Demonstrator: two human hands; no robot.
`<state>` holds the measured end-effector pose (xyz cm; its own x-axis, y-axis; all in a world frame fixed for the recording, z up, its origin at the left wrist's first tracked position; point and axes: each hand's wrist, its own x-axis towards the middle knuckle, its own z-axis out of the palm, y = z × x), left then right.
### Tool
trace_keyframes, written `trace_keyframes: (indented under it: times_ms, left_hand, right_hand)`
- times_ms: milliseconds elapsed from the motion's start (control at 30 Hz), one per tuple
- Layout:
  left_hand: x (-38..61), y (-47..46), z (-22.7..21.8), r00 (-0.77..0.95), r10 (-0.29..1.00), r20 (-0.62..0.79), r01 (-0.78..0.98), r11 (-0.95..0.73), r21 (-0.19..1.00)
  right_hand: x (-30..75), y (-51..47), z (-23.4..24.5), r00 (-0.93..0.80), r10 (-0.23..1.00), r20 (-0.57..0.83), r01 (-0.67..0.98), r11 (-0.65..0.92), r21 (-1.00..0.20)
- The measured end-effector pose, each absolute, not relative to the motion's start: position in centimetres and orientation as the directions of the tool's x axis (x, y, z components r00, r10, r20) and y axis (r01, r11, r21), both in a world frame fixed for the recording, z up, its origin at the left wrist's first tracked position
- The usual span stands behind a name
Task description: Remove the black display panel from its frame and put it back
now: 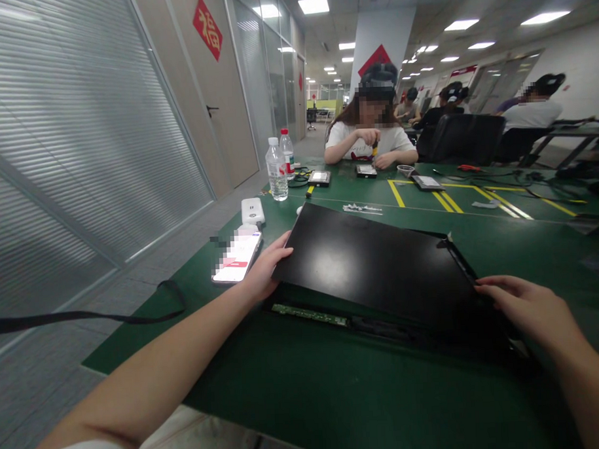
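Green-matted bench [335, 393], and at its middle a black panel [379, 261], flat and glossy, sitting slightly askew over a dark base [411, 332]. Green circuit strip [310, 314] showing along the near edge between the two.

Left hand [266, 268] at the panel's left corner, arm stretched forward across the bench, fingers laid over the top of the corner and thumb tucked out of sight: grasping the panel. Right hand [526, 305] at the right near corner, palm down, fingers extended and touching the edge; cannot tell whether gripping or merely resting.

Just beside the left hand, a lit phone [236, 256]; behind that, a small white device [252, 211]. Black strap [86, 317] trailing off the bench's left corner. Farther back, two water bottles [276, 169] standing upright, small metal drives [320, 178], yellow tape lines [446, 196].

Across the bench, a seated person [370, 133] in a white shirt, both hands at a drive; more people well behind. Left side: glass wall with blinds [80, 127], a door bearing a red diamond sign [207, 26]. Overhead, ceiling light panels [314, 4].
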<state>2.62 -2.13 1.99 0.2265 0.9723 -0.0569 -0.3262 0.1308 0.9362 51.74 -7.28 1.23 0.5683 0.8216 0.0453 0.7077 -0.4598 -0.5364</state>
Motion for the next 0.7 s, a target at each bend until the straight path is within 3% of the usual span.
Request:
trace_keyframes:
  times_ms: [467, 700]
  left_hand:
    - [1.8, -1.7, 2.5, 0.172, 0.985, -0.033, -0.173, 0.063, 0.983]
    - [1.2, -1.1, 1.1, 0.14, 0.99, 0.026, 0.159, -0.048, 0.986]
  right_hand:
    - [50.6, -7.6, 2.3, 0.625, 0.78, -0.04, 0.618, -0.526, -0.585]
    - [49.9, -7.9, 2.9, 0.645, 0.76, -0.081, 0.57, -0.549, -0.611]
